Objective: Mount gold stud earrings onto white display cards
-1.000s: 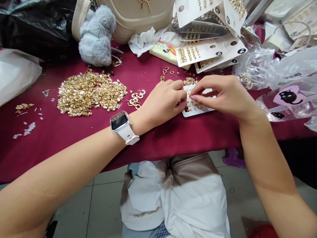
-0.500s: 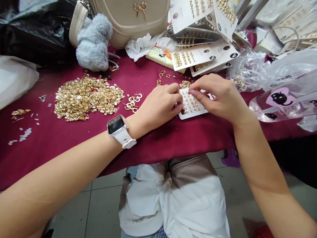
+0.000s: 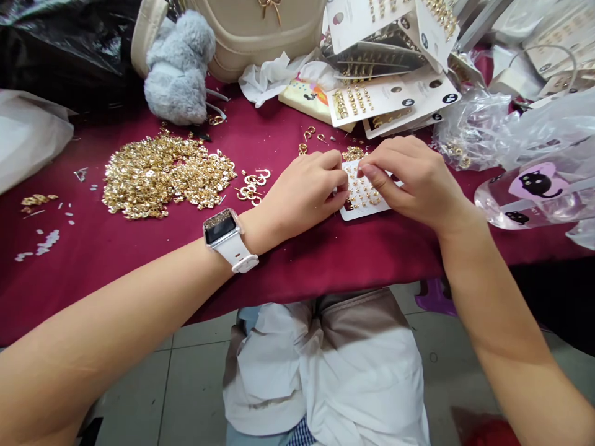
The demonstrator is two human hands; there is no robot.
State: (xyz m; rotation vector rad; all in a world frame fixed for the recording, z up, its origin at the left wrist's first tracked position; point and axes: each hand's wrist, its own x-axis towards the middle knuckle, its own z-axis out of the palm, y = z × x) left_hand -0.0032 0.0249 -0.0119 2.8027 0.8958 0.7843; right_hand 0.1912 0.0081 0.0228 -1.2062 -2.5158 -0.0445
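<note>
Here, a white card (image 3: 365,201) lies on the cloth-covered worktop (image 3: 372,257) between the person's two hands, its face set with rows of small gold studs. The left hand (image 3: 311,189) rests at the card's left edge, its fingers curled loosely inward; whether they grip the card or anything else cannot be told, as the hand's back hides the undersides. The right hand (image 3: 416,179) arches over the card's right part, thumb and forefinger bent to a narrow pinch near the far edge; anything caught between the tips is too small to make out. Just behind the card sits a little heap of gold bits (image 3: 354,153), with a few gold hoops (image 3: 311,132) near it. To the left of the left hand lie some loose gold hooks (image 3: 253,184) and, beside them, a broad pile of gold pieces (image 3: 165,176). A watch with a white strap (image 3: 237,251) circles the left wrist. Farther back stand a grey plush toy (image 3: 179,71) and a beige bag (image 3: 267,40), while filled earring cards (image 3: 372,99) overlap in a stack, and clear plastic wrapping (image 3: 502,210) spreads to the right.
</note>
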